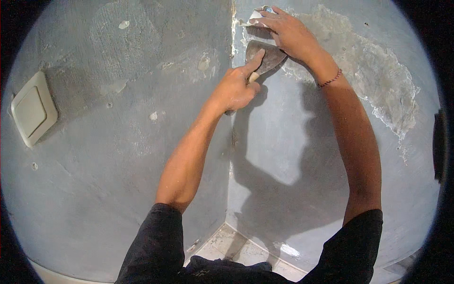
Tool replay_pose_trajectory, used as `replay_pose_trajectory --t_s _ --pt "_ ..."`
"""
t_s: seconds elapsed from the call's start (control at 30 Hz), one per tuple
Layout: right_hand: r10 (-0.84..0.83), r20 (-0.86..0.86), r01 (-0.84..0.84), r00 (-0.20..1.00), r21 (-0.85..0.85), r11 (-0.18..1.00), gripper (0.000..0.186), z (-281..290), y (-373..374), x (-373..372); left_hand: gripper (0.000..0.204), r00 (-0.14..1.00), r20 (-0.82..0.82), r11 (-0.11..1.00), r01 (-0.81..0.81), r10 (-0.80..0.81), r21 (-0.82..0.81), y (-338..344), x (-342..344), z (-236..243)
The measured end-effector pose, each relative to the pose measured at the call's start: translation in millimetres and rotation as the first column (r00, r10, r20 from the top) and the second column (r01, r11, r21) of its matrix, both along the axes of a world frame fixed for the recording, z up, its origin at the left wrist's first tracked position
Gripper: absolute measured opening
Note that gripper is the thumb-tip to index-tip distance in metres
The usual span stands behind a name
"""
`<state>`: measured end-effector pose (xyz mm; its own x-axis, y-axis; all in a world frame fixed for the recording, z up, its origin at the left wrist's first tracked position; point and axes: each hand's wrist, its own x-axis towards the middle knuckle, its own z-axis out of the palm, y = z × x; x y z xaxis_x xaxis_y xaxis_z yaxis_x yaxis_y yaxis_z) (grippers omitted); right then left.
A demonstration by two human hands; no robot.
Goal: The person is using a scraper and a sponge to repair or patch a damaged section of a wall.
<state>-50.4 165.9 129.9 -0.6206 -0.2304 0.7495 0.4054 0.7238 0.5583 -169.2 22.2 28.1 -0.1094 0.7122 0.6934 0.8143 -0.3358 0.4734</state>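
Note:
My left hand [239, 92] is closed on a wide metal scraper [269, 59] with a pale handle, its index finger extended along the blade. Just above, my right hand [288, 38] is on a crumpled white piece [259, 15] with a bit of blue, against the wall near the inside corner; whether it is paper or peeling material I cannot tell. Right of the corner, the wall [388, 94] has a large rough patch of bare plaster with white, flaking edges.
The left grey wall [118, 118] carries a white switch plate [33, 109], small holes and pale spots. Floor tiles [222, 241] meet both walls at the corner below. A dark object [438, 142] shows at the far right edge.

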Motion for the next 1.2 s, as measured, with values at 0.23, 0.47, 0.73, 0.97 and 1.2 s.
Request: replay_pose_trajectory --t_s 0.23,0.47,0.73,0.97,1.2 --pt "-0.007 0.022 0.007 1.0 0.033 0.999 0.042 1.4 -1.1 -0.2 0.072 0.998 -0.058 0.997 0.007 -0.003 0.072 8.5 -14.4 6.0" --pt "0.095 0.043 -0.093 0.995 -0.049 0.994 0.042 5.2 3.5 4.6 0.074 0.985 -0.169 0.995 -0.007 0.025 0.104 3.1 -2.6 -15.3" --pt "0.145 0.001 -0.145 0.989 -0.069 0.987 0.041 2.4 -12.3 6.9 0.072 0.994 -0.106 1.0 0.011 -0.011 -0.002 2.3 -7.8 -15.9" --pt "0.102 -0.007 -0.102 0.995 -0.094 0.99 0.041 4.3 -13.5 5.5 0.072 0.983 -0.184 0.997 0.006 0.009 0.083 1.4 -8.7 -8.7" --pt "0.168 0.014 -0.167 0.986 -0.036 0.985 0.043 5.0 -6.2 4.5 0.074 0.994 -0.076 0.997 0.083 -0.082 0.008 3.6 -13.5 -7.8"
